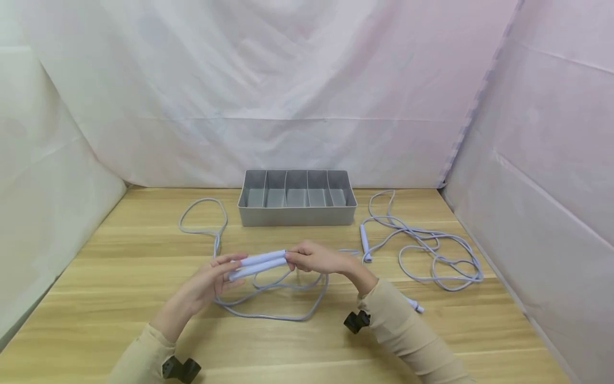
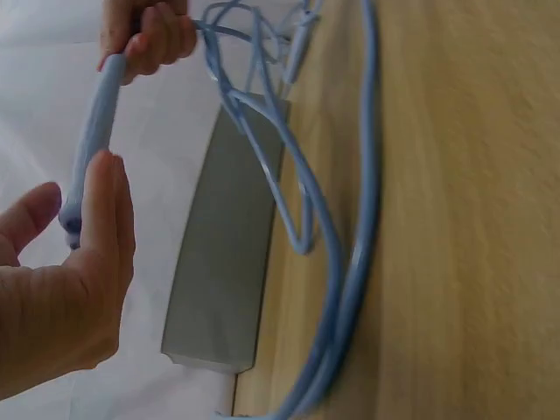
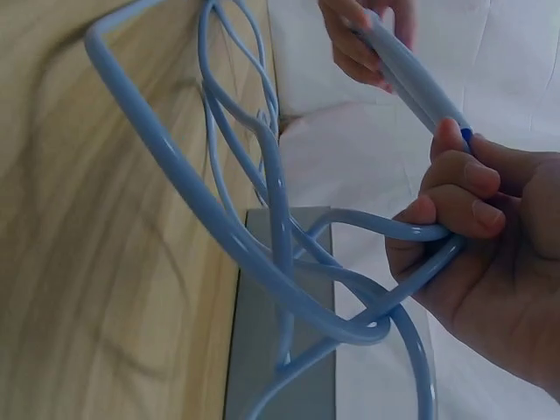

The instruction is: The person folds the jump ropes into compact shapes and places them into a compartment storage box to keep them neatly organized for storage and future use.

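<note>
Two pale blue jump rope handles (image 1: 259, 269) lie side by side, raised above the table between both hands. My left hand (image 1: 211, 282) pinches their left ends between the thumb and nearly straight fingers. At the other end, my right hand (image 1: 318, 258) grips the handle ends with thumb and forefinger. Its other fingers curl round strands of the cord (image 3: 420, 271), as the right wrist view shows. The rest of this blue cord (image 1: 288, 318) hangs and loops loosely below the hands and off to the left.
A grey organizer box (image 1: 297, 216) with several compartments stands at the back. On the right lies a second jump rope (image 1: 434, 266) in tangled loops, one handle (image 1: 365, 242) near the box. Another handle (image 1: 414, 305) shows partly behind the right sleeve. White cloth walls (image 1: 307, 144) surround the wooden table.
</note>
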`<state>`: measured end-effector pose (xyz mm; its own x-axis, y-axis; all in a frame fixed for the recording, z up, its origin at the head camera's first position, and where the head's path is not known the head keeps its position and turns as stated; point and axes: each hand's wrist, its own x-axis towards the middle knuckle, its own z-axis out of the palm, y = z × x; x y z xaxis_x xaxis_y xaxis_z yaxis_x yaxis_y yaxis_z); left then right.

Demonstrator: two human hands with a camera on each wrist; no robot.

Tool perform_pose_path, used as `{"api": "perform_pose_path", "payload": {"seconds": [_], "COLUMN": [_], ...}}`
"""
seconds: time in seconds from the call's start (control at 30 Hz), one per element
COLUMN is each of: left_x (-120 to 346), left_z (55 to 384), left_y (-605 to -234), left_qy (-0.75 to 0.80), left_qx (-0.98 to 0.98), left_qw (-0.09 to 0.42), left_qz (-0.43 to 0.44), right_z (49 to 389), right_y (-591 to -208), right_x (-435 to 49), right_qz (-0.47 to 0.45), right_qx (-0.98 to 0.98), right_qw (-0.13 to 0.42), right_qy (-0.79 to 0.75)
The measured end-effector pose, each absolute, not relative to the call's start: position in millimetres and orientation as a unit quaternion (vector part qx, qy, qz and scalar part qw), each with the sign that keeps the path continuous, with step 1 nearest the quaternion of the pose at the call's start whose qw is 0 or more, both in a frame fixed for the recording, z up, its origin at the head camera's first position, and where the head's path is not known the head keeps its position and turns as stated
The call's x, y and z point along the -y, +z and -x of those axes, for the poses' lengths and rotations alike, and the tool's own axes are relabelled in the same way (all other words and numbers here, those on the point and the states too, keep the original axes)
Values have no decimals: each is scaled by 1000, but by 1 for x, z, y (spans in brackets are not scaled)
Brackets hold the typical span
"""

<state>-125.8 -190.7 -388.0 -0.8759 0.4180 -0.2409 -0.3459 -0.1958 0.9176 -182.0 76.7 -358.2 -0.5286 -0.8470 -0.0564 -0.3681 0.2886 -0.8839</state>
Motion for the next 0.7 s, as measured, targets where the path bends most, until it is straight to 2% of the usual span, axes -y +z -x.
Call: {"api": "perform_pose_path", "payload": {"seconds": [0.13, 0.3, 0.43, 0.7], "left_x": [193, 193, 189, 182], "left_z": [125, 121, 119, 121], "left_y": [-401, -409, -408, -398], "left_qy": [726, 688, 669, 649], "left_qx": [-610, -599, -587, -563], "left_qw": [308, 374, 394, 428], "left_qz": [-73, -165, -231, -280], "right_z": [185, 189, 192, 199], "right_y": [-353, -351, -351, -340], "right_x": [-79, -77, -75, -68], "right_qz": [405, 419, 418, 417], "right_qx": [-761, -765, -765, -771], "right_qw": [290, 284, 282, 260], "right_qy": [-415, -399, -402, -405]}}
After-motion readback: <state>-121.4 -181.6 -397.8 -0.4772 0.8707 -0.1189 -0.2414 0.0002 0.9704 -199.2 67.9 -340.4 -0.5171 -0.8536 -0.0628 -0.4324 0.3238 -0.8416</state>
